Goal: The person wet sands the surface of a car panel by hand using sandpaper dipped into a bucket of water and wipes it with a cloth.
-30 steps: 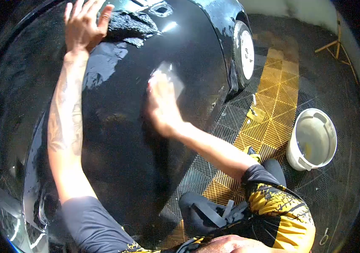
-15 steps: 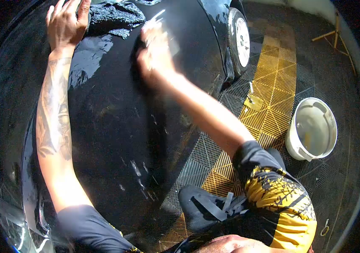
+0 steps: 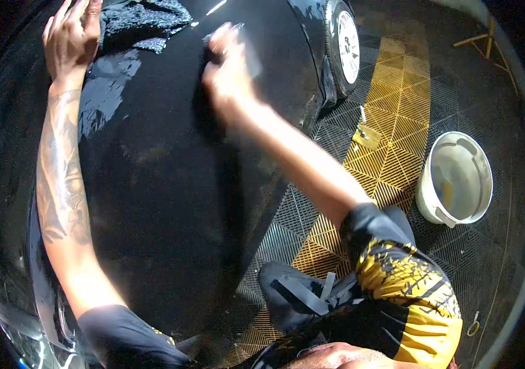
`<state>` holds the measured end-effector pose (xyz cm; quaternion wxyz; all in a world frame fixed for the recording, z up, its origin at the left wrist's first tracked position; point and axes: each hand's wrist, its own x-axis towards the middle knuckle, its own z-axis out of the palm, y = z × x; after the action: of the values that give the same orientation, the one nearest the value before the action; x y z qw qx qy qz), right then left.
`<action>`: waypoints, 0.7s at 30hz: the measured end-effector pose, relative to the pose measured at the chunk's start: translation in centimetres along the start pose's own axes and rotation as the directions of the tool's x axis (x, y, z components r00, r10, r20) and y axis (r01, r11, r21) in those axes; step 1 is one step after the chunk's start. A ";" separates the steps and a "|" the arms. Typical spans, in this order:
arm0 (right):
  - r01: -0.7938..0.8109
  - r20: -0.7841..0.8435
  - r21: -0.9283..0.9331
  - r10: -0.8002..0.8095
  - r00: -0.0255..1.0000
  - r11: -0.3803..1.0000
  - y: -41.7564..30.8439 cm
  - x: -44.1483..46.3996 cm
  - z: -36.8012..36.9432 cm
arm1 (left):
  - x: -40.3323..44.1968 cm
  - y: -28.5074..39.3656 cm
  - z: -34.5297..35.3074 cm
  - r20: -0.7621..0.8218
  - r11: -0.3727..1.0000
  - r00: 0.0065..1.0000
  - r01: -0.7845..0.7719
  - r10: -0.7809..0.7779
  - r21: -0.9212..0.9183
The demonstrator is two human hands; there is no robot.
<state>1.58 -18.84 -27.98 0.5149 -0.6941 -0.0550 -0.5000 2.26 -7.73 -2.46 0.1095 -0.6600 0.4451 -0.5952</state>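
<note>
This looks like a car-care workshop or detailing bay: a black car (image 3: 145,203), its wheel (image 3: 348,49) in view, stands on ribbed interlocking floor tiles (image 3: 398,104) in black and yellow. A dark textured cloth (image 3: 145,21) lies on the bodywork, and a white bucket (image 3: 424,200) sits on the floor nearby.

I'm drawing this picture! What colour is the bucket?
The bucket is off-white; the head view shows it best.
</note>
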 end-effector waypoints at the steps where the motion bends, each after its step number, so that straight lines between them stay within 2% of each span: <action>1: 0.169 0.131 -0.294 -0.135 0.982 0.941 -2.2 -3.3 0.6 | 0.1 0.1 -0.2 -0.013 1.000 1.000 -0.012 0.012 0.007; 2: 0.314 0.121 0.172 -0.337 0.934 0.934 -1.4 -7.4 1.7 | 0.0 0.2 -0.1 -0.020 1.000 0.999 -0.025 0.025 0.014; 4: 0.302 0.268 0.218 -0.354 0.896 0.928 0.2 -7.4 0.2 | 0.0 -0.1 0.1 -0.095 0.999 0.995 -0.034 0.037 0.033; 5: 0.221 0.230 0.014 -0.218 0.948 0.975 1.3 -5.3 0.1 | -0.1 -0.5 0.3 -0.096 0.999 0.995 -0.035 0.038 0.028; 6: 0.111 0.045 0.156 -0.120 0.992 0.981 4.4 -2.2 0.4 | -0.2 -0.7 0.5 -0.092 0.999 0.995 -0.036 0.037 0.021; 7: 0.062 -0.143 0.325 -0.016 0.990 0.944 7.5 1.0 0.7 | -0.2 -0.8 1.0 -0.087 0.999 0.996 -0.036 0.037 0.016; 8: 0.111 -0.302 0.443 0.031 0.953 0.889 9.7 3.1 1.2 | -0.2 -0.9 1.1 -0.096 0.999 0.995 -0.032 0.033 0.007; 10: 0.043 -0.253 0.234 0.019 0.967 0.971 8.4 2.1 0.7 | -0.4 -0.9 1.4 -0.143 0.999 0.989 -0.042 0.039 -0.020; 13: 0.182 0.087 0.269 -0.212 0.973 0.946 3.1 -5.7 2.1 | -0.7 -2.5 1.7 -0.141 0.999 0.989 -0.041 0.042 0.012; 14: 0.332 0.204 0.121 -0.351 0.914 0.935 2.8 -7.1 1.0 | -1.0 -4.7 2.3 -0.047 0.998 0.998 -0.026 0.029 0.060; 15: 0.383 0.161 0.087 -0.393 0.905 0.919 4.8 -5.2 0.4 | -1.1 -6.0 2.8 0.043 0.994 0.999 -0.016 0.011 0.110; 16: 0.203 0.114 -0.024 -0.199 0.973 0.979 5.1 -2.2 -0.2 | -1.1 -5.8 2.9 0.036 0.994 0.999 -0.020 0.016 0.112; 17: 0.186 -0.106 -0.294 -0.226 0.968 0.938 9.5 1.8 1.9 | -1.1 -5.6 2.9 0.027 0.988 0.999 -0.034 0.030 0.152; 18: 0.021 -0.133 0.304 0.020 0.991 0.953 9.2 5.6 -1.6 | -1.1 -5.4 2.8 0.017 0.980 0.999 -0.043 0.041 0.196; 19: 0.037 -0.191 0.182 -0.002 0.982 0.983 9.8 7.5 -1.5 | -1.2 -5.4 3.0 -0.014 0.983 0.998 -0.052 0.056 0.179; 21: -0.068 -0.203 0.250 0.121 0.972 0.966 10.3 7.3 -0.3 | -1.2 -5.3 2.8 -0.006 0.986 1.000 -0.026 0.027 0.164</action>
<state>11.09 -27.05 -29.30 0.6217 -0.5696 -0.0254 -0.5371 7.31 -4.87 -0.42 0.1695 -0.6405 0.4041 -0.6307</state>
